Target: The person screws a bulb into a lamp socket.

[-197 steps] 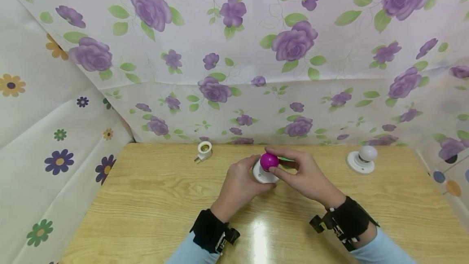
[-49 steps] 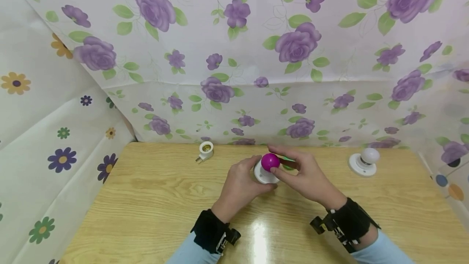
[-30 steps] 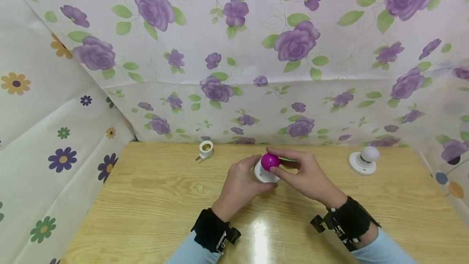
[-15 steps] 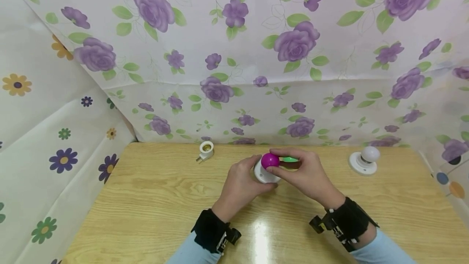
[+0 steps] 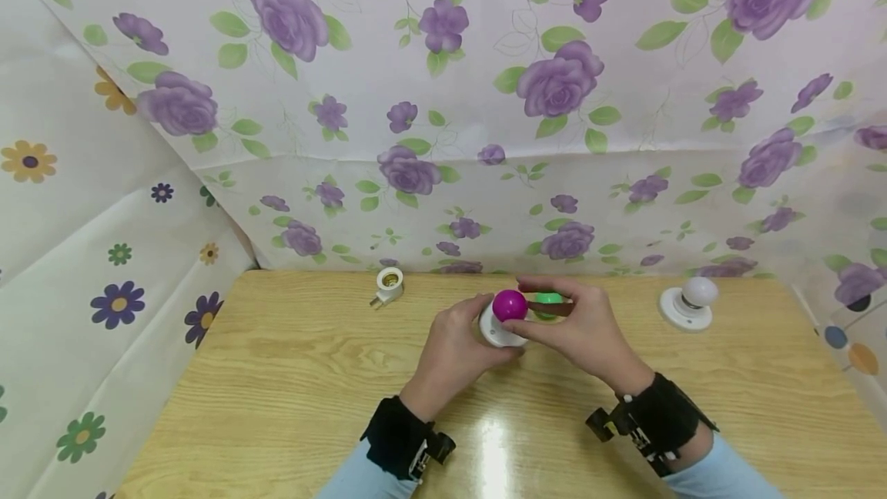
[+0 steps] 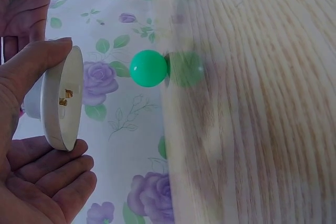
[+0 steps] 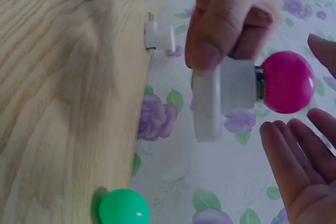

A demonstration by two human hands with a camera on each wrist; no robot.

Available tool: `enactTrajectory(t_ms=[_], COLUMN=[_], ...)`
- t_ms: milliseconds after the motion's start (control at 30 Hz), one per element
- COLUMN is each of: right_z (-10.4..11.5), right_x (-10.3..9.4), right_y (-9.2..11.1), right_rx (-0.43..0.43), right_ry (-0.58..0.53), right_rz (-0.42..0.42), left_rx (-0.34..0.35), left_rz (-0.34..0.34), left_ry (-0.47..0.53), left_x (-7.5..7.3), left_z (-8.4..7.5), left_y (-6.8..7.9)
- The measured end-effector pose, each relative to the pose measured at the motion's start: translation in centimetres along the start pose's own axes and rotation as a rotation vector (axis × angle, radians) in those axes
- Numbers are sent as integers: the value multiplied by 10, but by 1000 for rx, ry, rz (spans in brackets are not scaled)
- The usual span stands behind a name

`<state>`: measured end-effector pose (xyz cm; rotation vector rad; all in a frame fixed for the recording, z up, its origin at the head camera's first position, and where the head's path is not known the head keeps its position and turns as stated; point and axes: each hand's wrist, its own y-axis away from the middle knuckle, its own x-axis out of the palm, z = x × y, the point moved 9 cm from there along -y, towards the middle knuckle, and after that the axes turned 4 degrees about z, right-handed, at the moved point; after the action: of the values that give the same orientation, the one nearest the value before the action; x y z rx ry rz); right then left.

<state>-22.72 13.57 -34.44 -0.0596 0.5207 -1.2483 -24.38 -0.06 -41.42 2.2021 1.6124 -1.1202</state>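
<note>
My left hand (image 5: 453,349) grips a white round lamp holder (image 5: 493,333) by the rim of its base. The holder is off the table; brass terminals show on the underside of its base (image 6: 71,114) in the left wrist view. A magenta bulb (image 5: 510,305) sits in the socket, with a bit of metal screw cap visible in the right wrist view. Around that bulb, my right hand (image 7: 307,174) has its fingers spread, thumb on one side and fingers on the other, with gaps to the glass. Behind the right fingers lies a green bulb (image 5: 549,299) on the table.
A white plug-in socket (image 5: 389,282) lies at the table's back edge, left of the hands. A white bulb (image 5: 700,292) in a round holder (image 5: 682,314) stands at the back right. Flowered sheeting (image 5: 443,214) rises behind the wooden table (image 5: 312,383).
My right thumb and fingers have turned about the magenta bulb, then spread away from it to the right, showing more of the green bulb. The left hand and holder have stayed in place.
</note>
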Motion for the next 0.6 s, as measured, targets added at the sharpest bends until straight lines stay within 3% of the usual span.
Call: enactTrajectory(t_ms=[300,600], right_z=[-15,-29], right_x=[14,19], right_y=[-2,-3], right_rx=[2,-64], right_ry=[67,65], right_rz=[174,203], left_rx=[-2,4], left_rz=[2,0], left_ry=[0,-5], left_x=[0,0], left_z=[0,1], left_y=[0,0])
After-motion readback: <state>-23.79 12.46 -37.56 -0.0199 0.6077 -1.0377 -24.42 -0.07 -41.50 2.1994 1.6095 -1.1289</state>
